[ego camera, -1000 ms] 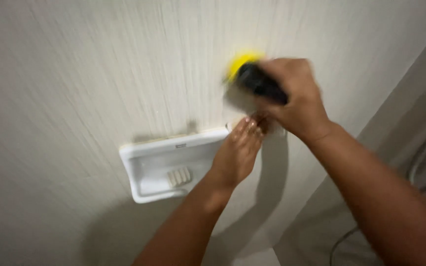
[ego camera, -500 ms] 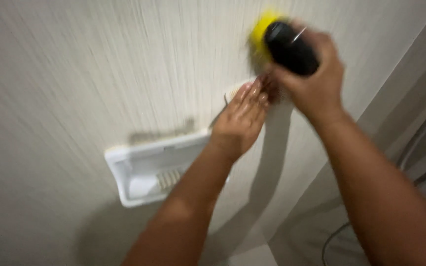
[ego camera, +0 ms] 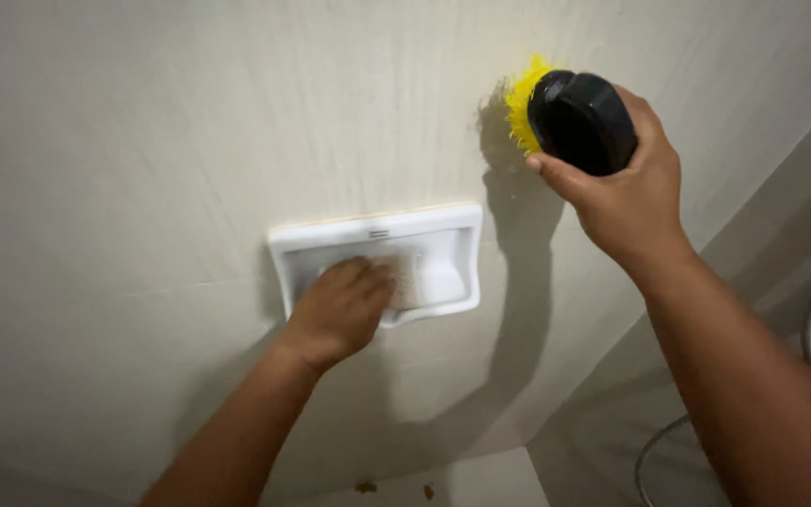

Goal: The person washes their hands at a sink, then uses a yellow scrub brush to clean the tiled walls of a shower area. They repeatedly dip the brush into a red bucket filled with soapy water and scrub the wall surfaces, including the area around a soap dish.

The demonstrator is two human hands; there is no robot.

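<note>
White rectangular wall-mounted soap dish (ego camera: 443, 246), left hand (ego camera: 340, 310) reaching into it, fingers hidden, grip unclear, right hand (ego camera: 626, 188) up-right of dish, clamped on black-handled yellow-bristled scrub brush (ego camera: 570, 113) against beige wall (ego camera: 143, 141)

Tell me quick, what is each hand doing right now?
Left hand: open, fingers reaching into the white soap dish, holding nothing.
Right hand: closed around the black scrub brush, yellow bristles against the wall.
</note>
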